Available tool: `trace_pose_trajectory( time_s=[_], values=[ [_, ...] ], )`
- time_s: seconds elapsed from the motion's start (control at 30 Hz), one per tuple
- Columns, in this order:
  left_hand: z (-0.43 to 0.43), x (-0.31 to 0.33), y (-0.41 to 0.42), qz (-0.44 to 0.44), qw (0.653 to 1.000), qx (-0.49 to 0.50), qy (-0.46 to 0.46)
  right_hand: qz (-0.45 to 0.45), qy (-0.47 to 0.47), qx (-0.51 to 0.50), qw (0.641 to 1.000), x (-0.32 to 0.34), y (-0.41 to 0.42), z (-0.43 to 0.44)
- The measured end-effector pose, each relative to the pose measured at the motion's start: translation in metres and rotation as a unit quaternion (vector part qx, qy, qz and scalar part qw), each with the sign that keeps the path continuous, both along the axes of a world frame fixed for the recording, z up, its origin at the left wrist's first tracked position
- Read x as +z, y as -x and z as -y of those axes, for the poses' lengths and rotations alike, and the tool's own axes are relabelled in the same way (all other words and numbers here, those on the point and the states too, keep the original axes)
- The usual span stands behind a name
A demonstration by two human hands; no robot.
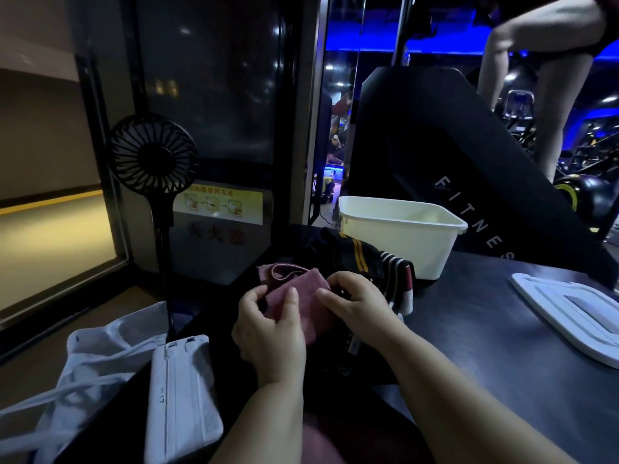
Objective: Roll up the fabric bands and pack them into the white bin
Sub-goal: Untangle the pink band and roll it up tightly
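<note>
White letters "FITNES" are running down the black machine panel point(418, 155) at three o'clock; red "灭火器" is showing beneath the yellow sticker point(217, 204) at nine o'clock.

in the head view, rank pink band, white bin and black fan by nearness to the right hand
1. pink band, pinched by the right hand
2. white bin, behind it, slightly right
3. black fan, far back left
</note>
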State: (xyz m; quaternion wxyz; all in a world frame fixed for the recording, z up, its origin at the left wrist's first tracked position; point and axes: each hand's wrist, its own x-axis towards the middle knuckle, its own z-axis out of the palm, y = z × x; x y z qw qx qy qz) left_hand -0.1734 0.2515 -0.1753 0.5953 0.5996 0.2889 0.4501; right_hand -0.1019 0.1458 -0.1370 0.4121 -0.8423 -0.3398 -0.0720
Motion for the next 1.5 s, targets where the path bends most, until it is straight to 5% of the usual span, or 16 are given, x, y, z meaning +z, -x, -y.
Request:
trace_pose_trajectory(
  time_s=[0.13, 0.27, 0.77, 1.17, 1.5],
  values=[
    [0.002, 0.010, 0.000, 0.073, 0.946, -0.128, 0.288, -0.085, -0.082, 0.027, 0.993, -0.004, 0.003, 0.007],
    [-0.004, 0.007, -0.003, 0.085, 0.892, -0.185, 0.404, -0.123, -0.149, 0.027, 0.981, -0.007, 0.000, 0.009],
    [0.011, 0.013, 0.011, 0.147, 0.980, -0.102, 0.085, -0.088, -0.192, -0.051, 0.976, -0.008, 0.007, 0.004],
    [0.017, 0.019, 0.017, 0.169, 0.949, -0.236, 0.121, -0.105, -0.177, 0.009, 0.979, -0.004, 0.006, 0.011],
    [0.012, 0.012, 0.009, 0.150, 0.966, -0.197, 0.079, -0.129, -0.163, 0.068, 0.976, 0.001, 0.004, 0.013]
  ],
)
